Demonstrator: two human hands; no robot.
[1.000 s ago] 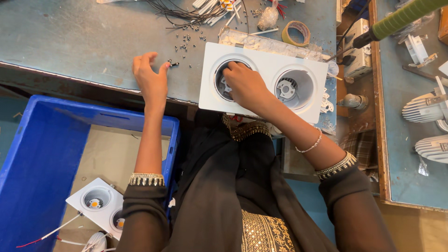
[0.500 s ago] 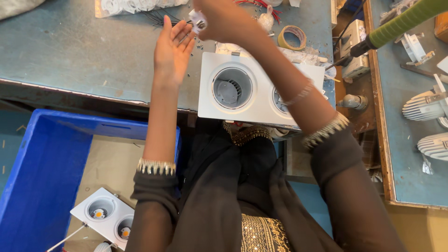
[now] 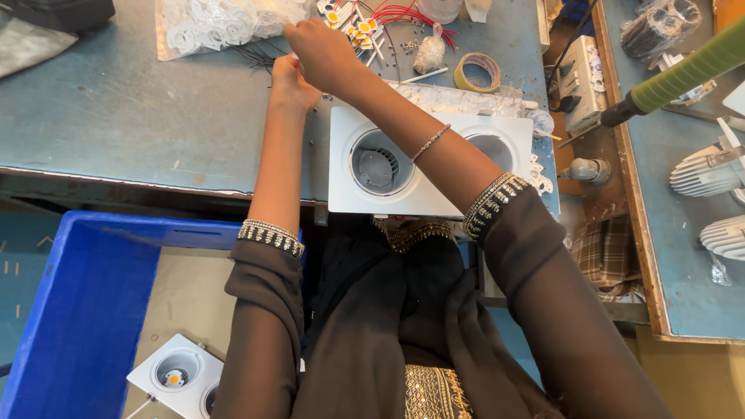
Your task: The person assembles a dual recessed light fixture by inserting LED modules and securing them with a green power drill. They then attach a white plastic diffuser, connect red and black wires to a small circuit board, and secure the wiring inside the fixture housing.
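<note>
**Hands reaching past the twin light housing**

The white twin downlight housing (image 3: 431,167) is lying at the near edge of the grey-blue workbench (image 3: 116,132), crossed by the right forearm. Both hands are being held together beyond it: the right hand (image 3: 326,54) is curled closed above the left hand (image 3: 293,81), beside a scatter of small parts (image 3: 353,23). What is being pinched, if anything, cannot be told. The overhanging housing could be nudged off by the forearm into the blue crate (image 3: 85,310). The crate is cut off at the frame.

My right hand (image 3: 324,53) covers my left hand's (image 3: 292,81) fingertips; whatever they pinch is hidden. My forearm crosses the white twin-light housing (image 3: 365,203).
</note>
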